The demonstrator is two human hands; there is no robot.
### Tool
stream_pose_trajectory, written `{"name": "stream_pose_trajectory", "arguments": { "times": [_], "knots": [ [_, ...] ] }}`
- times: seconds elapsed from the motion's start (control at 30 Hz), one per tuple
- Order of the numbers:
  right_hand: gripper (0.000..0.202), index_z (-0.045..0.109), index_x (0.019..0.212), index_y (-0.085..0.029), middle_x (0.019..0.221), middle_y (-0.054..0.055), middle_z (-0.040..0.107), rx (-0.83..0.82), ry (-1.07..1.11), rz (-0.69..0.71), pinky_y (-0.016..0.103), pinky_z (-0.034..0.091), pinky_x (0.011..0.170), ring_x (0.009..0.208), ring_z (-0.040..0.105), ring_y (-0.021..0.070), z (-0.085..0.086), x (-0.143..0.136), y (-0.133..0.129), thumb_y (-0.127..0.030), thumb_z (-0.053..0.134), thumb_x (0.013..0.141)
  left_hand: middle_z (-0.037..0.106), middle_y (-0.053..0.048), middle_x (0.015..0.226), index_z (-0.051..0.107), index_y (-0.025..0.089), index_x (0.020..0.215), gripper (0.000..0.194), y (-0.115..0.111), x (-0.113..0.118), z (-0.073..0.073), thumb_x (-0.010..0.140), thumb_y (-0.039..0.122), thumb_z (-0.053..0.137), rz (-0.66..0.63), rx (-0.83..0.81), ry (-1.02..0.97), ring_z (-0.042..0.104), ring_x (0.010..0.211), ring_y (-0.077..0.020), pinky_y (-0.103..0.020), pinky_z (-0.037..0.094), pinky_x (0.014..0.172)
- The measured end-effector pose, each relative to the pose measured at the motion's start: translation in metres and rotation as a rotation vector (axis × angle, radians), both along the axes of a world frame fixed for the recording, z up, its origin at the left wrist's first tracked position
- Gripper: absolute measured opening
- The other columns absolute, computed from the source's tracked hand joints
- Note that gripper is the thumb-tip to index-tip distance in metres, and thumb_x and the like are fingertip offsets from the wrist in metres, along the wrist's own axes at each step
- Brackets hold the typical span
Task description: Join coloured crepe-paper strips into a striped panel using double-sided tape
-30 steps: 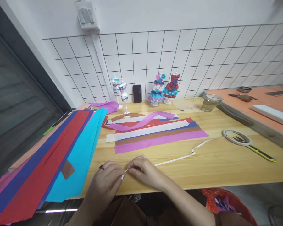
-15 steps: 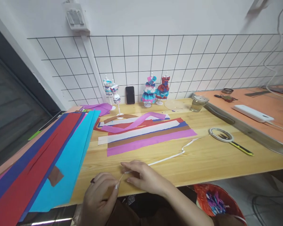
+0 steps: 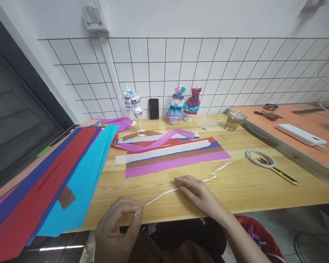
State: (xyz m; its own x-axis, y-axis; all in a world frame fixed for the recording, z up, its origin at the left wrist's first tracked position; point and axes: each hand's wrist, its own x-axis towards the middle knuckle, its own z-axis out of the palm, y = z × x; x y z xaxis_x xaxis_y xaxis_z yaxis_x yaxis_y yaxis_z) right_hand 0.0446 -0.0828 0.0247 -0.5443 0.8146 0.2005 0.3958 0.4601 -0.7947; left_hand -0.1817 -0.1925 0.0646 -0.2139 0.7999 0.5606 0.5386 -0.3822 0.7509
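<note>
A narrow strip of white tape (image 3: 168,191) runs across the front of the table toward a white tape roll (image 3: 249,158) on the right. My left hand (image 3: 120,223) pinches the strip's near end between thumb and forefinger at the table's front edge. Farther along, my right hand (image 3: 199,193) lies low over the table with its thumb and forefinger closed around the strip; the fingers partly hide it. Beyond my hands lie flat crepe-paper-like strips: purple (image 3: 178,162), brown (image 3: 150,159) and white (image 3: 164,151).
Folded blue (image 3: 84,175) and red (image 3: 52,160) sheets cover the left side. Small dressed mannequins (image 3: 176,106), a phone (image 3: 154,109) and a lidded cup (image 3: 234,121) stand at the back. A yellow cutter (image 3: 285,175) lies right, above a red waste bin (image 3: 260,233).
My right hand has moved right along the white tape, away from my left hand, and more tape shows between them. The left hand keeps its pinch. The view has shifted slightly.
</note>
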Motion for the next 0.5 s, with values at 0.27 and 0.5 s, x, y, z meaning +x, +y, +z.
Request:
{"name": "stream_pose_trajectory", "arguments": {
  "times": [0.27,0.5],
  "knots": [
    [0.029,0.059,0.107,-0.022,0.106,0.007,0.061,0.068,-0.032,0.009,0.035,0.042,0.091,0.103,0.054,0.0182,-0.009,0.01,-0.002,-0.018,0.041,0.085,0.057,-0.001,0.068,0.053,0.019,0.076,0.022,-0.002,0.02,0.017,0.068,-0.002,0.055,-0.134,0.13,0.057,0.058,0.067,-0.0153,-0.029,0.05,0.059],
    [0.036,0.058,0.107,-0.02,0.104,0.008,0.062,0.115,-0.04,-0.053,0.037,0.045,0.088,0.1,0.056,0.0192,-0.017,0.02,0.008,-0.01,0.038,0.079,0.058,-0.003,0.067,0.054,0.017,0.08,0.027,-0.008,0.03,0.04,0.064,-0.005,0.057,-0.246,0.224,0.142,0.057,0.062,-0.0154,-0.029,0.05,0.053]
  ]
}}
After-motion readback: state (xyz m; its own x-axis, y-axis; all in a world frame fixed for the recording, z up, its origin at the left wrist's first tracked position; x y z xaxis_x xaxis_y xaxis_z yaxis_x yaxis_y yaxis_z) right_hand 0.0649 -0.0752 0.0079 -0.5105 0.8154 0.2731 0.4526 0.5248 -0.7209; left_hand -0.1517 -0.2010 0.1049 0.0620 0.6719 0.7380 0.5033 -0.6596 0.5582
